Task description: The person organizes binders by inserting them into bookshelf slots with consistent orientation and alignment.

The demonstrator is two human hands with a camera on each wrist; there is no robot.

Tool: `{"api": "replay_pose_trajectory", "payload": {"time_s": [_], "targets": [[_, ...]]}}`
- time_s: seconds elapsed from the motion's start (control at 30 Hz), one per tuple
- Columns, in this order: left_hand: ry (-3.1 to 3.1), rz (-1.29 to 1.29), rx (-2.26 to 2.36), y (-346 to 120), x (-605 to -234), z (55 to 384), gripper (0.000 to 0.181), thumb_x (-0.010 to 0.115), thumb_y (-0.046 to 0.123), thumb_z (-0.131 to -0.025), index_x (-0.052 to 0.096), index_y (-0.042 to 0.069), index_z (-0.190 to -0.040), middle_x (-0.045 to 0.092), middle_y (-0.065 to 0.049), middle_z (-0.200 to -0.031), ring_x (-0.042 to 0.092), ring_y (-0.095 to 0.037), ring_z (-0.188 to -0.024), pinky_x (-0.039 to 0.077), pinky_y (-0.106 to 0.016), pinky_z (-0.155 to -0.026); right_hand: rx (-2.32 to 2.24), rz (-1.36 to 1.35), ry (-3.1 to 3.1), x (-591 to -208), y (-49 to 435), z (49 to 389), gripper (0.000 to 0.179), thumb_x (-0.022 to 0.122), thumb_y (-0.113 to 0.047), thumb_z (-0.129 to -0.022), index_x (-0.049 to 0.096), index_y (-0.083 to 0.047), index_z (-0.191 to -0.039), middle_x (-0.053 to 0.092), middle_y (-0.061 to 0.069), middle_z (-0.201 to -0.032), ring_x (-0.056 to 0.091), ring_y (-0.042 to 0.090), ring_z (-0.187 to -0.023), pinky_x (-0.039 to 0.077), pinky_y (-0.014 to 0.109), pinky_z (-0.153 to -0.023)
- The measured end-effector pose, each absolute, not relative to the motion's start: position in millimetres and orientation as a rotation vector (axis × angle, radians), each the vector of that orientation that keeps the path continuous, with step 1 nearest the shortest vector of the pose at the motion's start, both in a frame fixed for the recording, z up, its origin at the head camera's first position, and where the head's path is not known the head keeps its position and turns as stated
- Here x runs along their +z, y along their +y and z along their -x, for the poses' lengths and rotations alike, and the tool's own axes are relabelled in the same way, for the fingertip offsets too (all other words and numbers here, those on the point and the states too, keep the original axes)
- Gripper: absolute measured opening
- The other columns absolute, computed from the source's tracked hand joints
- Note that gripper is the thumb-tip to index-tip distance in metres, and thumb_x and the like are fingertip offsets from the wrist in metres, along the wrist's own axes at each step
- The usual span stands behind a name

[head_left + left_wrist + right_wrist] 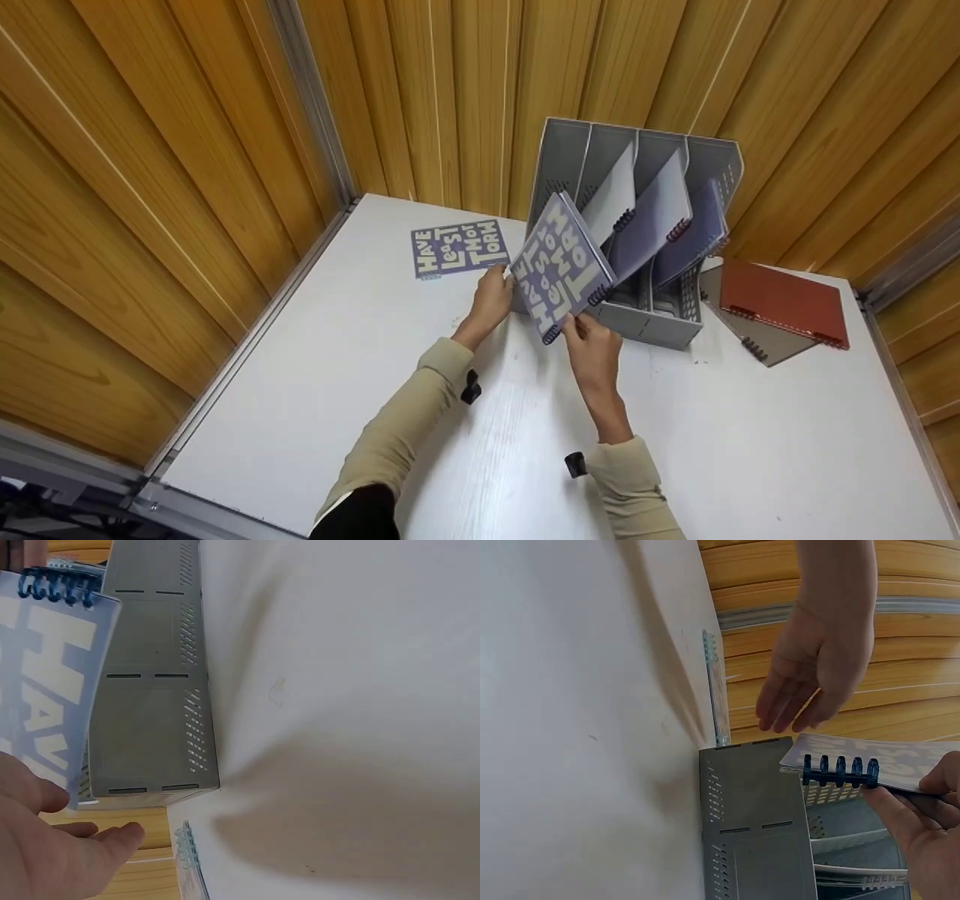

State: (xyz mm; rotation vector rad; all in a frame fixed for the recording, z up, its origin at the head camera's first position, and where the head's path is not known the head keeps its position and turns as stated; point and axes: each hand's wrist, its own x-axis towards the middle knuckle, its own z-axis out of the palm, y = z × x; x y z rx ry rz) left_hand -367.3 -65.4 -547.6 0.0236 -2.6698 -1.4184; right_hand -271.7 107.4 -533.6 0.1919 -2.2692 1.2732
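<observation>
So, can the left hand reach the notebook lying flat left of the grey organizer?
Probably yes: the left hand seems free, close to the flat notebook, with nothing visibly between them.

The bench (750, 442) leaves wide passage near and left. At the far middle, before the wooden wall (450, 97), the grey file organizer (651, 327) stands in the way. Its leftmost slot shows room, but the tilted "HAVE" notebook (559, 270) in the right grip (592, 349) covers the lower mouth. Slotted notebooks (651, 225) narrow the other three; a red notebook (787, 300) obstructs the right flank.
</observation>
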Motion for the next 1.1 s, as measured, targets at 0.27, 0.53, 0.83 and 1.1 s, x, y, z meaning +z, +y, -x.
{"api": "replay_pose_trajectory", "payload": {"time_s": [0.27,0.53,0.83,1.1], "targets": [[-2.706,-0.07,-1.342,-50,-550,392,0.03,0.046,0.014,-0.108,0.071,-0.002,-0.106,0.072,-0.011,-0.095,0.066,-0.021,-0.086,0.053,-0.033,-0.076,1.268,-0.146,-2.263,-529,117,273,0.016,0.065,-0.004,-0.096,0.075,0.006,-0.089,0.075,0.016,-0.08,0.067,0.022,-0.067,0.046,0.021,-0.056],[-2.779,-0.126,-1.399,-55,-542,399,0.025,0.055,0.008,-0.103,0.069,-0.004,-0.086,0.051,0.0,-0.07,0.045,-0.012,-0.063,0.034,-0.025,-0.055,1.255,-0.105,-2.227,-525,123,273,0.012,0.067,-0.002,-0.094,0.076,0.005,-0.088,0.075,0.016,-0.08,0.068,0.022,-0.069,0.048,0.023,-0.058],[-2.852,-0.191,-1.508,-66,-522,415,0.015,0.058,-0.003,-0.094,0.072,-0.008,-0.09,0.061,-0.009,-0.078,0.054,-0.014,-0.061,0.053,-0.026,-0.057,1.227,-0.052,-2.212,-517,121,295,0.015,0.067,-0.004,-0.094,0.071,0.0,-0.08,0.073,0.011,-0.075,0.057,0.017,-0.063,0.041,0.022,-0.056],[-2.766,-0.337,-1.726,-65,-523,414,0.006,0.062,-0.004,-0.09,0.068,-0.004,-0.092,0.06,-0.009,-0.083,0.061,-0.019,-0.071,0.061,-0.038,-0.068,1.242,-0.026,-2.217,-512,120,307,0.029,0.066,-0.004,-0.094,0.056,-0.005,-0.067,0.051,0.0,-0.058,0.04,0.013,-0.054,0.029,0.025,-0.051]]}}
